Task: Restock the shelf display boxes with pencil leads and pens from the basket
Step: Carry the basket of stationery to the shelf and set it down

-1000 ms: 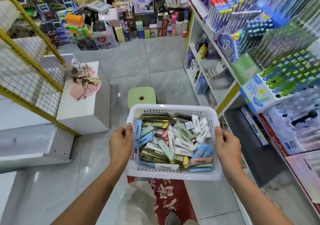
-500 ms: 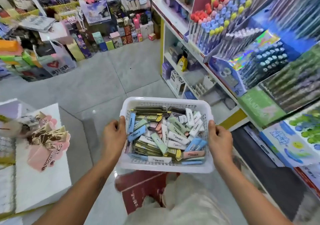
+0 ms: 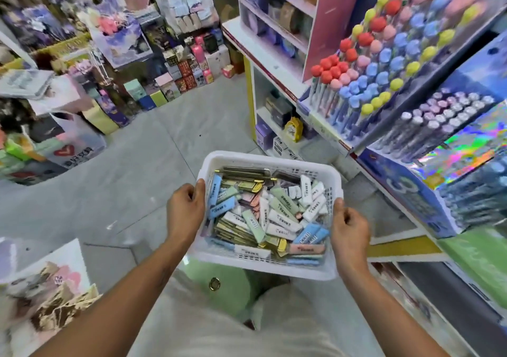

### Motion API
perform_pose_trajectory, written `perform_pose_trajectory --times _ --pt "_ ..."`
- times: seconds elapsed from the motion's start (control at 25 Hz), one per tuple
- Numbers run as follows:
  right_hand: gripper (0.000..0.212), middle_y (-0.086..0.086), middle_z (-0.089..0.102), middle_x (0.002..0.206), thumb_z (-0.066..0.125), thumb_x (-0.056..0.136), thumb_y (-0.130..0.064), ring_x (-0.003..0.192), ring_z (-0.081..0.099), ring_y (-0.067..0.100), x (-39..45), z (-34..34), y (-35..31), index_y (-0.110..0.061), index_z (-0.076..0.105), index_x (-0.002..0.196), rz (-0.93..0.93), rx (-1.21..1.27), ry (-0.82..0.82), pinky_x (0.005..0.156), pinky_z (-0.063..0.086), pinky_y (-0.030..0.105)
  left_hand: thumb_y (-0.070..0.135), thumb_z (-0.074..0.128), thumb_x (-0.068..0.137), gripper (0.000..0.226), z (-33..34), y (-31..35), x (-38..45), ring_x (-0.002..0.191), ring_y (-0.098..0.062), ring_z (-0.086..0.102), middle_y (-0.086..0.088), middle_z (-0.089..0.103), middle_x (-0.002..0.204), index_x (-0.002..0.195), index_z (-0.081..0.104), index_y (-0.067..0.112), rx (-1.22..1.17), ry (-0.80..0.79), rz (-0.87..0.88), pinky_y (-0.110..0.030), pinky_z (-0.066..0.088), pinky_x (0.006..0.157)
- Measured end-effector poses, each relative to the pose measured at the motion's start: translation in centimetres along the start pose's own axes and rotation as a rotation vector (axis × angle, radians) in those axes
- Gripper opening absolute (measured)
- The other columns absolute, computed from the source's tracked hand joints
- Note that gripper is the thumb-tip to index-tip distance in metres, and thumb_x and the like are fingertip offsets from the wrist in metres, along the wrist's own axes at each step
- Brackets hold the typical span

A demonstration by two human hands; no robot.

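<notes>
Holding basket (image 3: 270, 162) btwn left hand (image 3: 185, 210) & right hand (image 3: 349, 230).

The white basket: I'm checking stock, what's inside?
The white basket holds mixed flat packets in white, green, blue, pink and gold. Lower layers are covered.
</notes>
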State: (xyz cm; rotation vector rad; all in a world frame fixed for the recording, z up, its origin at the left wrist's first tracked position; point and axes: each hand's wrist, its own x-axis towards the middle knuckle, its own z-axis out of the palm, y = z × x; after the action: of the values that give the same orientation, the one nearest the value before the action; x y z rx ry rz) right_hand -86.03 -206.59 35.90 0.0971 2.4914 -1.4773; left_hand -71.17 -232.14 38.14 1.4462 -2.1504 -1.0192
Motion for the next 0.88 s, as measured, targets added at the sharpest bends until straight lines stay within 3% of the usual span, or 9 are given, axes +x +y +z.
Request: perform_pose_trajectory --times 0.12,0.24,0.44,0.6,0.76,0.88 --pt "0.051 0.017 0.063 0.071 0.045 0.1 -0.052 0.064 0.063 0.037 0.9 1.8 -0.5 -0.009 0.058 0.074 0.073 0.022 0.02 0.057 0.056 0.049 0.041 0.049 0.099 0.049 0.7 0.9 3.6 0.05 -0.016 0.043 -0.004 0.05 0.056 0.065 0.048 0.005 0.019 -0.054 0.047 -0.031 0.034 0.049" --pt "0.049 0.017 0.067 0.078 0.045 0.099 -0.053 0.07 0.067 0.036 1.8 4.2 -0.4 -0.01 0.062 0.081 0.179 0.058 0.069 0.06 0.059 0.051 0.041 0.048 0.099 0.05 2.3 1.5 7.9 0.051 -0.017 0.044 -0.007 0.052 0.057 0.066 0.047 0.004 0.06 -0.122 0.097 -0.032 0.036 0.05" --pt "0.046 0.003 0.06 0.063 0.048 0.1 -0.051 0.058 0.057 0.019 4.1 8.6 2.1 -0.019 0.058 0.069 0.278 0.063 0.296 0.05 0.045 0.03 0.041 0.049 0.099 0.049 8.3 0.5 14.5 0.05 -0.015 0.043 -0.002 0.048 0.054 0.063 0.042 0.01 0.072 -0.268 0.211 -0.031 0.035 0.049" --pt "0.053 0.01 0.055 0.062 0.048 0.101 -0.05 0.06 0.054 0.024 6.2 13.8 6.6 -0.011 0.05 0.065 0.403 0.047 0.525 0.057 0.045 0.037 0.039 0.05 0.099 0.048 17.1 -1.0 21.0 0.044 -0.004 0.043 -0.001 0.043 0.052 0.062 0.04 0.01 0.065 -0.474 0.368 -0.017 0.03 0.042" --pt "0.053 -0.002 0.04 0.052 0.048 0.103 -0.043 0.046 0.038 0.009 7.3 17.4 12.0 -0.017 0.039 0.058 0.43 -0.011 0.633 0.043 0.029 0.018 0.036 0.05 0.099 0.049 24.6 -4.8 23.2 0.047 -0.01 0.037 -0.004 0.042 0.053 0.061 0.04 0.007 0.083 -0.569 0.438 -0.028 0.03 0.047" --pt "0.054 -0.001 0.038 0.052 0.048 0.103 -0.042 0.047 0.035 0.011 9.3 19.3 18.0 -0.016 0.038 0.057 0.465 -0.066 0.669 0.044 0.026 0.025 0.037 0.048 0.1 0.051 31.2 -9.1 23.2 0.049 -0.017 0.037 -0.007 0.042 0.053 0.06 0.038 0.006 0.118 -0.595 0.461 -0.033 0.029 0.049"
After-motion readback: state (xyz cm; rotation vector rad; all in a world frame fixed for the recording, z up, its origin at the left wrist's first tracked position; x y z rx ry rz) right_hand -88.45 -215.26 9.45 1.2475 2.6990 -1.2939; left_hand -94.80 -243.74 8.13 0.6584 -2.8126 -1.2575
